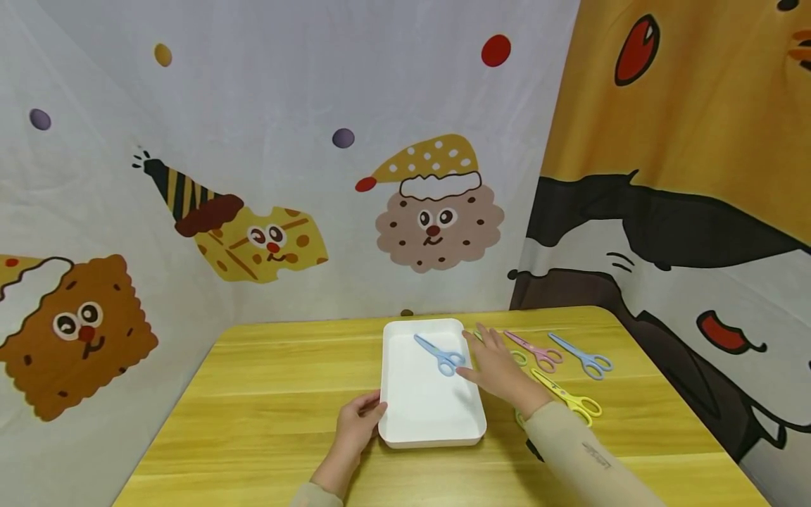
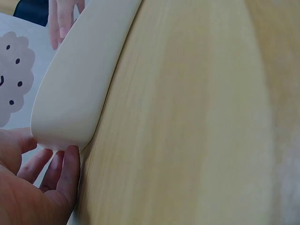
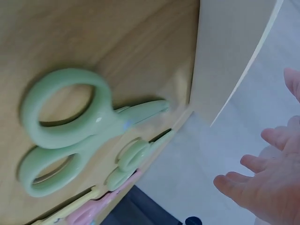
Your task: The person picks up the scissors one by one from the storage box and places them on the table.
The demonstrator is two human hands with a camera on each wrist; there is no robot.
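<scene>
My left hand (image 1: pixel 356 424) holds the left side of a white rectangular tray (image 1: pixel 434 426), thumb at the rim and fingertips against its outer wall (image 2: pixel 79 89). Inside the tray, toward its upper right, lie blue scissors (image 1: pixel 448 360). Over the tray's right edge hovers my right hand (image 1: pixel 500 362), fingers spread and holding nothing. Partly behind that hand are light green scissors (image 1: pixel 519 358). The right wrist view shows green scissors (image 3: pixel 101 126) close up on the table, with a second green pair (image 3: pixel 133 157) beyond. Another green pair is mostly hidden under the forearm in the head view.
Right of the tray lie pink scissors (image 1: pixel 541 358), a second blue pair (image 1: pixel 589 362) and yellow scissors (image 1: pixel 578 403). Everything stands on a yellow wood-grain table (image 1: pixel 272 394). Cartoon-printed cloth (image 1: pixel 272 141) hangs behind and beside it.
</scene>
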